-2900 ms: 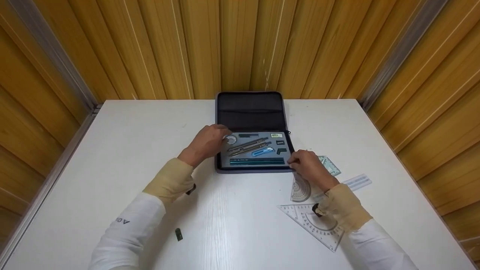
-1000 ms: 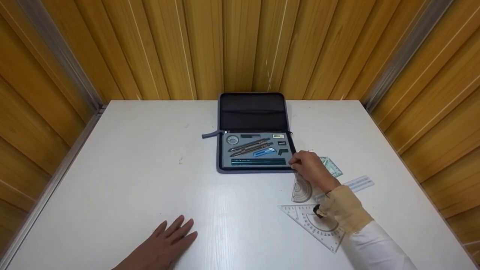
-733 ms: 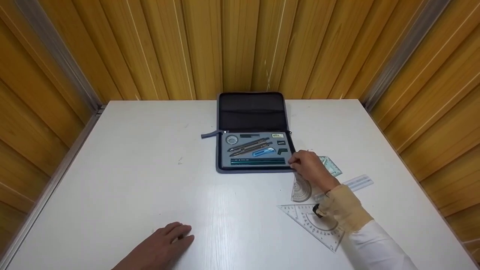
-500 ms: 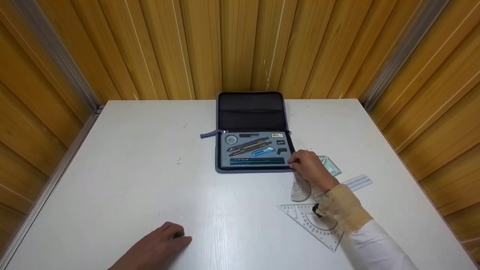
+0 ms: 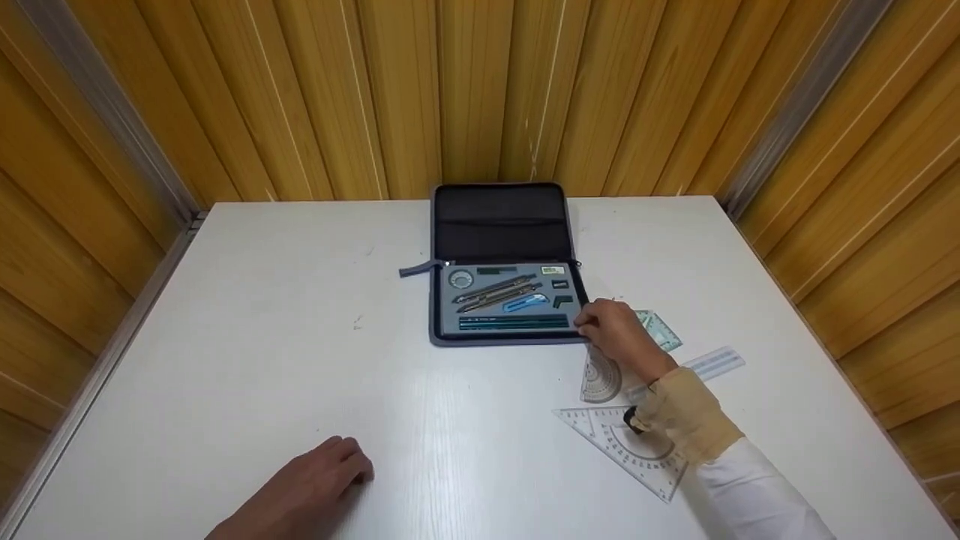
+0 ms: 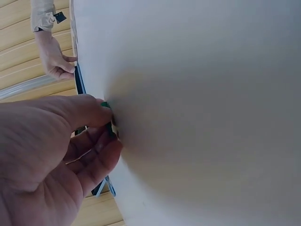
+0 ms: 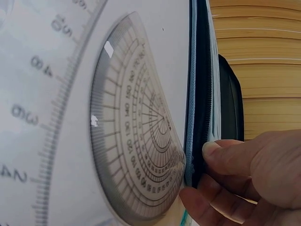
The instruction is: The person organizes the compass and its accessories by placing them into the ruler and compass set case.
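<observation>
My left hand (image 5: pixel 307 480) is low over the front left of the table. Its thumb and fingertips pinch a small green piece (image 6: pixel 109 123) at the tabletop, largely covered by the fingers; its exact kind does not show. My right hand (image 5: pixel 619 334) grips the near right corner of an open zip case (image 5: pixel 510 342), thumb on the inner edge and fingers outside the rim. In the case's grey insert lie dark green pencils (image 5: pixel 514 322), two metal compasses (image 5: pixel 495 292), a blue utility knife (image 5: pixel 526 302), a sharpener (image 5: pixel 560 284) and an eraser (image 5: pixel 553 270).
Right of the case lie a clear protractor (image 5: pixel 600 379), a triangle ruler (image 5: pixel 615 442), a straight ruler (image 5: pixel 716 363) and a greenish template (image 5: pixel 660 330), partly under the right arm. A strap (image 5: pixel 416 270) sticks out left of the case. Yellow panels (image 5: pixel 480 90) wall the white table (image 5: pixel 262 322).
My left hand left the case's left side, came down to the front left with fingers spread, then drew its fingers together around the green piece. My right hand stayed at the case corner.
</observation>
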Motion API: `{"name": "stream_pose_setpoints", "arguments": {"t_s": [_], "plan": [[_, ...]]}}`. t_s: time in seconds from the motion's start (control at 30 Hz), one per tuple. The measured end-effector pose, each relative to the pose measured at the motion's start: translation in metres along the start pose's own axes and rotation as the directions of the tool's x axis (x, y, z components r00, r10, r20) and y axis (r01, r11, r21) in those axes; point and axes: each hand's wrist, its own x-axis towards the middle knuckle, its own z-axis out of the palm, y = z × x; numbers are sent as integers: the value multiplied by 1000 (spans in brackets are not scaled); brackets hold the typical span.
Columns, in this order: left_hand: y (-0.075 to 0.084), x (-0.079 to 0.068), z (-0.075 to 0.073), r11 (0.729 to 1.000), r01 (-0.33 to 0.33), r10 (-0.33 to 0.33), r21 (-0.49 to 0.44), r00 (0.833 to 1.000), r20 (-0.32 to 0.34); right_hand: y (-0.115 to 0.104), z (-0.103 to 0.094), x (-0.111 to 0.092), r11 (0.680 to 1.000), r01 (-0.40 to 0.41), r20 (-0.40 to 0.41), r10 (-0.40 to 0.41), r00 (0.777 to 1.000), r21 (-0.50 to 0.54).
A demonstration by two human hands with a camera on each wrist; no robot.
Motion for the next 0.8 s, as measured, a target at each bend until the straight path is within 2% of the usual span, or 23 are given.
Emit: {"name": "stream_pose_setpoints", "arguments": {"t_s": [0.1,0.2,0.3,0.4,0.53,0.63,0.8], "plan": [[-1,7,-4,1000,27,-27,-5,1000,17,0,0,0,1000,3,-2,-3,1000,2],[-1,17,-7,1000,26,-26,-8,1000,9,1,0,0,1000,0,1,0,1000,5],[-1,33,-11,999,34,-34,-4,999,16,2,0,0,1000,-11,7,11,1000,5],[0,53,-16,999,36,-36,21,999,-4,2,1,-1,1000,-20,16,20,1000,4],[-1,83,-22,999,-10,15,43,995,-94,3,1,-2,1000,-19,19,19,1000,0],[-2,106,-30,997,-47,56,58,984,-168,3,1,-1,1000,-7,10,7,1000,-9],[-3,138,-45,998,-58,63,27,969,-238,1,1,0,999,-28,10,28,1000,-17]]}}
